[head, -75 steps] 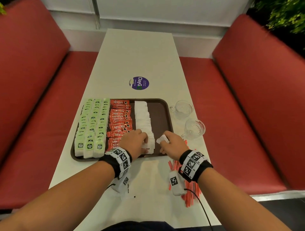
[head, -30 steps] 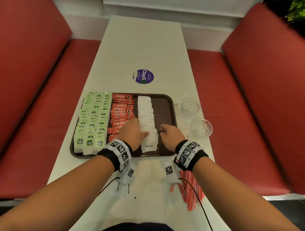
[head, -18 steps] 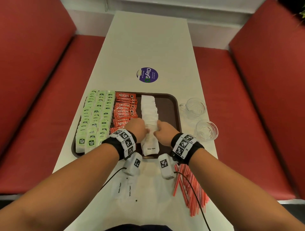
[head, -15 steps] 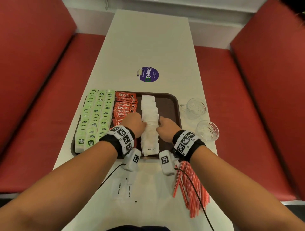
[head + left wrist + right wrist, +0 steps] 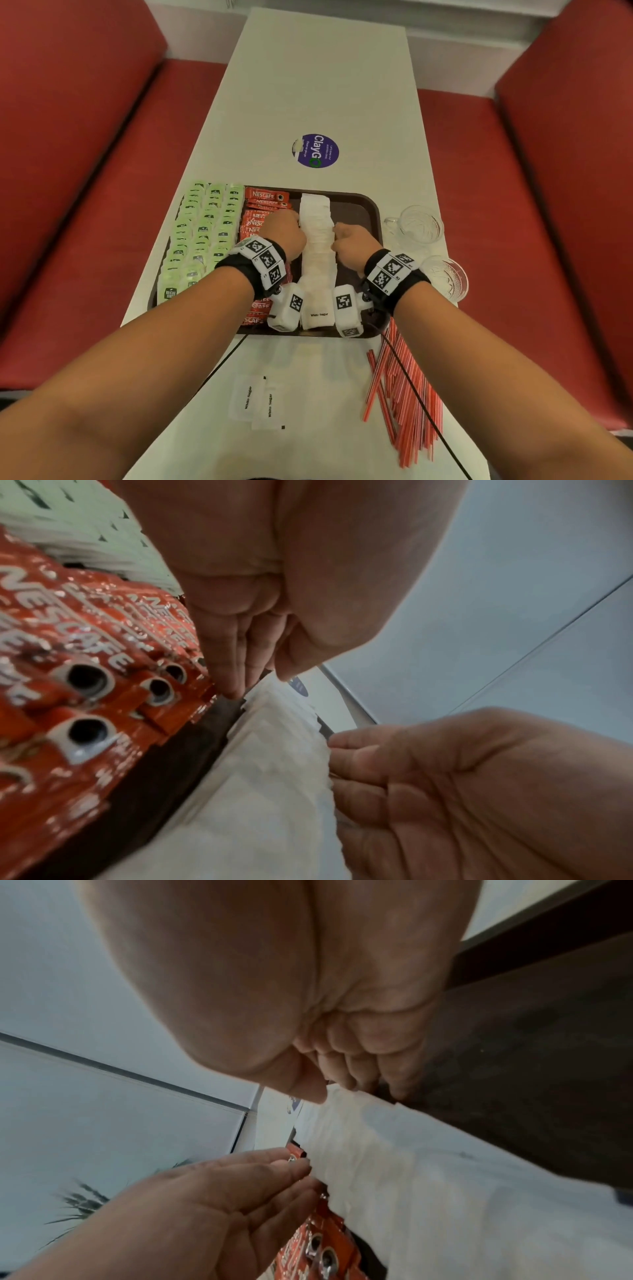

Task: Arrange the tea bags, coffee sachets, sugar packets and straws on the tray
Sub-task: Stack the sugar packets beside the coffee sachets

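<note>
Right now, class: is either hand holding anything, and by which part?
Nothing is lifted. The left hand and right hand press straight fingertips against the long sides of the white paper sugar packet row.

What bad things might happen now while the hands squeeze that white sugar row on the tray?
1. The left hand and right hand press the white sugar row from both sides; it might buckle.
2. The left knuckles sit against the coffee sachets and may nudge them crooked.
3. The glass cups near the table edge could get bumped.
</note>
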### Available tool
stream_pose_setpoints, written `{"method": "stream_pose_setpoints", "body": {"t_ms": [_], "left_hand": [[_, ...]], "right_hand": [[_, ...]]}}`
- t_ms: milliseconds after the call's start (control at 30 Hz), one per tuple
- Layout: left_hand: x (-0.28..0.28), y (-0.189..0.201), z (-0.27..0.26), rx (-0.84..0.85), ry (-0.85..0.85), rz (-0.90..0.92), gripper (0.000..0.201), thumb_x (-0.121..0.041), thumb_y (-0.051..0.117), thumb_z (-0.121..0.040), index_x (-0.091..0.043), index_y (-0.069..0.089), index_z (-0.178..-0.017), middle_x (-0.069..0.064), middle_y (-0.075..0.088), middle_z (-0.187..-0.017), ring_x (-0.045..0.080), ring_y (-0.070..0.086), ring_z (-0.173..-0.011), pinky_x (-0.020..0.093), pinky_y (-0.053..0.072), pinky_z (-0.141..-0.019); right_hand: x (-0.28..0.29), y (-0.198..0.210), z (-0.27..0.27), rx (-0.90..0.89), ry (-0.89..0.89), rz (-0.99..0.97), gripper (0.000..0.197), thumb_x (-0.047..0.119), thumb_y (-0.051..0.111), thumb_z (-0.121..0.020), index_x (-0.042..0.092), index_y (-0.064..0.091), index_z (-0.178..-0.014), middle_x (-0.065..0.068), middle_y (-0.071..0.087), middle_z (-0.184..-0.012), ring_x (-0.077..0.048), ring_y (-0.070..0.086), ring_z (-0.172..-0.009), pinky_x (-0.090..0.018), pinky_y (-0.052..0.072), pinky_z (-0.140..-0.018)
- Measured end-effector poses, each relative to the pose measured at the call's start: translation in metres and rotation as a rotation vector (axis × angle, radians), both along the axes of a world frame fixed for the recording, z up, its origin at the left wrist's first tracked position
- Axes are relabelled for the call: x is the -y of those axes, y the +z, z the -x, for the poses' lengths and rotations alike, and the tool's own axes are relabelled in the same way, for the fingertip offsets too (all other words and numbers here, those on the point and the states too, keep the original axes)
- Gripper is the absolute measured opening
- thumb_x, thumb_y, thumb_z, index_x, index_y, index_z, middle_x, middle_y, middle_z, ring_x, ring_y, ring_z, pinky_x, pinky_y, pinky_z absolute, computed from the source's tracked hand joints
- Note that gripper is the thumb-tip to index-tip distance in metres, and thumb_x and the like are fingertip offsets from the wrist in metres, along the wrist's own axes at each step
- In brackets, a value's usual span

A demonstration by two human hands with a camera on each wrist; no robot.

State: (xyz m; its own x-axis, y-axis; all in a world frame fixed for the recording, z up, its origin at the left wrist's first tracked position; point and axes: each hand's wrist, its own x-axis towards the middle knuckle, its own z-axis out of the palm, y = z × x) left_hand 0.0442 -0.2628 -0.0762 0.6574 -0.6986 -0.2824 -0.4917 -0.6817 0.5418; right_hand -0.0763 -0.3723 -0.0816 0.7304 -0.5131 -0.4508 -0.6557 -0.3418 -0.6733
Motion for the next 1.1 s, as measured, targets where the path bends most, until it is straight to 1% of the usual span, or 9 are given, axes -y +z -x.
{"method": "stream_pose_setpoints", "body": {"t_ms": [100, 200, 367, 467, 600, 700, 767, 933, 1100], "left_hand": [[0.009, 0.000, -0.007, -0.020, -0.026, -0.020, 0.027, -0.003, 0.050, -0.087, -0.003, 0.068, -0.108, 0.014, 0.068, -0.113, 0.033, 0.063, -0.107, 0.037, 0.051, -0.086], [0.016, 0.000, -0.008, -0.028, -0.029, -0.061, 0.049, -0.004, 0.051, -0.091, -0.004, 0.052, -0.140, 0.013, 0.056, -0.139, 0.029, 0.053, -0.128, 0.037, 0.044, -0.107], [0.021, 0.001, -0.014, -0.016, -0.004, -0.029, 0.029, -0.003, 0.051, -0.085, -0.002, 0.068, -0.109, 0.013, 0.068, -0.107, 0.033, 0.064, -0.103, 0.042, 0.055, -0.089], [0.023, 0.008, -0.012, -0.011, -0.045, -0.049, 0.011, -0.002, 0.051, -0.084, -0.001, 0.060, -0.092, 0.011, 0.062, -0.094, 0.033, 0.062, -0.097, 0.038, 0.049, -0.073], [0.014, 0.008, -0.014, -0.037, -0.067, 0.039, 0.026, -0.007, 0.052, -0.085, -0.005, 0.067, -0.106, 0.011, 0.069, -0.108, 0.031, 0.064, -0.102, 0.042, 0.053, -0.089], [-0.005, 0.015, -0.006, 0.029, -0.078, 0.082, 0.032, -0.014, 0.056, -0.092, -0.009, 0.064, -0.123, 0.008, 0.067, -0.119, 0.027, 0.062, -0.110, 0.036, 0.049, -0.096], [-0.024, 0.022, 0.006, 0.040, -0.123, 0.051, 0.036, -0.024, 0.065, -0.092, -0.016, 0.061, -0.127, 0.000, 0.067, -0.117, 0.018, 0.062, -0.107, 0.031, 0.049, -0.092], [-0.064, 0.024, 0.048, 0.055, -0.279, -0.185, 0.050, -0.044, 0.080, -0.078, -0.024, 0.055, -0.116, -0.009, 0.063, -0.097, 0.013, 0.061, -0.089, 0.034, 0.054, -0.083], [-0.077, 0.002, 0.081, 0.059, -0.226, -0.235, 0.079, -0.037, 0.088, -0.069, -0.015, 0.040, -0.127, 0.003, 0.060, -0.103, 0.025, 0.063, -0.093, 0.033, 0.049, -0.074]], "right_hand": [[0.004, -0.003, -0.009, 0.022, -0.036, -0.041, 0.015, 0.003, 0.049, -0.084, 0.004, 0.061, -0.094, -0.016, 0.065, -0.103, -0.039, 0.063, -0.101, -0.049, 0.053, -0.092], [0.003, 0.001, -0.015, 0.044, -0.059, -0.091, 0.020, 0.004, 0.049, -0.083, 0.002, 0.064, -0.096, -0.020, 0.068, -0.104, -0.038, 0.065, -0.097, -0.046, 0.053, -0.086], [0.009, 0.010, -0.017, 0.046, -0.077, -0.049, 0.023, -0.002, 0.046, -0.090, 0.015, 0.054, -0.076, -0.006, 0.060, -0.085, -0.026, 0.057, -0.084, -0.031, 0.043, -0.069], [0.016, 0.003, -0.021, 0.064, -0.040, -0.070, 0.021, 0.001, 0.049, -0.088, 0.008, 0.067, -0.096, -0.010, 0.070, -0.100, -0.028, 0.066, -0.094, -0.040, 0.055, -0.085], [0.019, -0.002, -0.020, 0.056, -0.049, -0.053, 0.021, 0.006, 0.050, -0.086, 0.004, 0.064, -0.101, -0.019, 0.067, -0.109, -0.037, 0.063, -0.103, -0.054, 0.051, -0.096], [0.008, 0.016, 0.000, 0.000, -0.054, -0.015, 0.048, 0.007, 0.053, -0.095, -0.002, 0.045, -0.141, -0.018, 0.052, -0.143, -0.031, 0.049, -0.132, -0.037, 0.037, -0.112], [-0.002, 0.022, 0.019, -0.034, -0.006, 0.089, 0.058, 0.019, 0.060, -0.095, 0.006, 0.041, -0.148, -0.008, 0.053, -0.143, -0.023, 0.050, -0.131, -0.030, 0.038, -0.106], [-0.032, 0.017, 0.060, -0.196, 0.123, 0.226, 0.048, 0.043, 0.073, -0.086, 0.016, 0.061, -0.124, 0.001, 0.067, -0.114, -0.017, 0.062, -0.102, -0.029, 0.050, -0.087], [-0.055, 0.001, 0.071, -0.224, 0.167, 0.240, 0.028, 0.042, 0.078, -0.081, 0.019, 0.066, -0.092, 0.005, 0.063, -0.084, -0.015, 0.060, -0.080, -0.027, 0.044, -0.066]]}}
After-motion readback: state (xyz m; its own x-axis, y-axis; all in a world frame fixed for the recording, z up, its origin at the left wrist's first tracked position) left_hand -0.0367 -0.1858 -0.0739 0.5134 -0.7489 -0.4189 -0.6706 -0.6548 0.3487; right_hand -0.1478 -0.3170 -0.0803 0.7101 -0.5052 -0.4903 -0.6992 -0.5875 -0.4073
